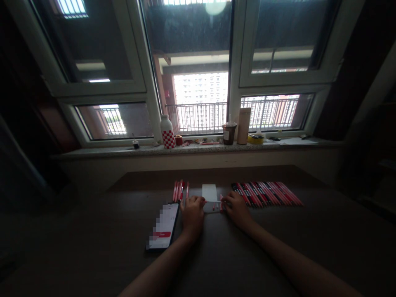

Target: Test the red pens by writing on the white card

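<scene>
While small parts (213, 207) lie between them, the left hand (193, 209) and right hand (235, 207), fingers pinched narrow, seem to share a thin rod (213, 201) near the paper (209, 192); holding it level and straight should help.

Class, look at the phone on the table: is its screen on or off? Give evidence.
On: the phone beside the left hand has a bright, pale screen, with a red bar near its lower end.
</scene>
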`<state>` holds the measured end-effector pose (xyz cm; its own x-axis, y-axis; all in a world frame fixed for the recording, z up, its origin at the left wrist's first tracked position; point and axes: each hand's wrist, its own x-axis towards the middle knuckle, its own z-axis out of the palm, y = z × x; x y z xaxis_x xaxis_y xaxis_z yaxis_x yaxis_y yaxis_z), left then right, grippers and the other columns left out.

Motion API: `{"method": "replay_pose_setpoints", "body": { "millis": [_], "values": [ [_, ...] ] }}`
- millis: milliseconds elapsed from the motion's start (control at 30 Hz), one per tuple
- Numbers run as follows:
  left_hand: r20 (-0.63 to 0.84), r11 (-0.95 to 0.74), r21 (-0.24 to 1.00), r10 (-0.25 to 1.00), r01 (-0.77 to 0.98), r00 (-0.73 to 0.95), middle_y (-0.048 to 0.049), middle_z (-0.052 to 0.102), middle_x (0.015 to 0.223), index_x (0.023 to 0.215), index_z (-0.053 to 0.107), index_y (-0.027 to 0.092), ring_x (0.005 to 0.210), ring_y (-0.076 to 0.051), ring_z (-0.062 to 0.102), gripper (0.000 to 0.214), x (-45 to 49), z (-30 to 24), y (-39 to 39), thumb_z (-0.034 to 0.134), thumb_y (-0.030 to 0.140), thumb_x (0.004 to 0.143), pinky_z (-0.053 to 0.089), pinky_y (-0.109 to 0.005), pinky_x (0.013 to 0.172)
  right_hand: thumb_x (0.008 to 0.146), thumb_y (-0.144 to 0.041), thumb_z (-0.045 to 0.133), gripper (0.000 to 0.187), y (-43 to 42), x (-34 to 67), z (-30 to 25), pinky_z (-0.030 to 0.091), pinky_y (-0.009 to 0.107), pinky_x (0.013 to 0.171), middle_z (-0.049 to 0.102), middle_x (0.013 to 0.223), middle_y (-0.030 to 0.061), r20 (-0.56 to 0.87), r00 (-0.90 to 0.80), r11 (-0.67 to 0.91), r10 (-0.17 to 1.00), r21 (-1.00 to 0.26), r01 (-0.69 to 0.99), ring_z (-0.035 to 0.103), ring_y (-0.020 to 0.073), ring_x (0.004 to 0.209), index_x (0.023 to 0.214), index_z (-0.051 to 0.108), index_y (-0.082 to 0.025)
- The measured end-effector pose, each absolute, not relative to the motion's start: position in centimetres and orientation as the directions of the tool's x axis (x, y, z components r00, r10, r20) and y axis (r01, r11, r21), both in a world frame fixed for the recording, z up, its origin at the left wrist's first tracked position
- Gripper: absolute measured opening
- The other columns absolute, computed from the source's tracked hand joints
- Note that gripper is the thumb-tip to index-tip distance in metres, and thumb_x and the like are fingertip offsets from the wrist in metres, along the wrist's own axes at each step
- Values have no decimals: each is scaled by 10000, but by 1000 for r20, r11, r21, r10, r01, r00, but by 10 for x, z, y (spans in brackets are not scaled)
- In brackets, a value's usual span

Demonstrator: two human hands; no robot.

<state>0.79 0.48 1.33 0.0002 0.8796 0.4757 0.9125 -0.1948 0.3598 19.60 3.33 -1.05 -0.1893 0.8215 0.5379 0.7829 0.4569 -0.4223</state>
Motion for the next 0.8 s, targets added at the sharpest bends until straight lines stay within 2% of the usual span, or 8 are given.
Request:
{"method": "replay_pose_setpoints", "body": {
  "millis": [300, 433, 600, 800],
  "values": [
    [464, -169, 332, 886, 928, -5, -25, 661, 970, 921, 650, 250, 998, -213, 533, 237, 8, 11, 5, 414, 223, 913, 270, -437, 1014, 836, -153, 571, 137, 35, 196, -13, 394, 300, 803, 580, 883, 58, 527, -168, 428, 833, -423, 798, 511, 208, 900, 857, 701, -186],
    [470, -181, 348, 882, 920, -4, -17, 662, 1032, 1018, 638, 275, 1021, -214, 540, 260, 6, 6, 8, 419, 194, 903, 243, -454, 1039, 835, -149, 569, 141, 34, 196, -12, 392, 295, 797, 582, 893, 56, 512, -180, 426, 840, -416, 803, 512, 205, 903, 863, 701, -193],
    [467, -190, 358, 884, 914, 1, -15, 646, 1051, 1025, 640, 276, 1042, -199, 543, 283, 3, 2, 11, 420, 161, 888, 221, -454, 1054, 831, -139, 567, 152, 34, 196, -12, 390, 295, 802, 583, 890, 57, 501, -179, 417, 847, -416, 808, 514, 205, 906, 861, 706, -193],
    [416, -152, 363, 909, 919, -14, -36, 631, 1063, 980, 670, 243, 1051, -209, 519, 277, 3, 4, 12, 422, 166, 883, 272, -406, 997, 832, -136, 551, 161, 34, 196, -12, 393, 296, 798, 581, 891, 60, 498, -171, 407, 850, -416, 813, 516, 205, 902, 854, 702, -190]
  ]
}}
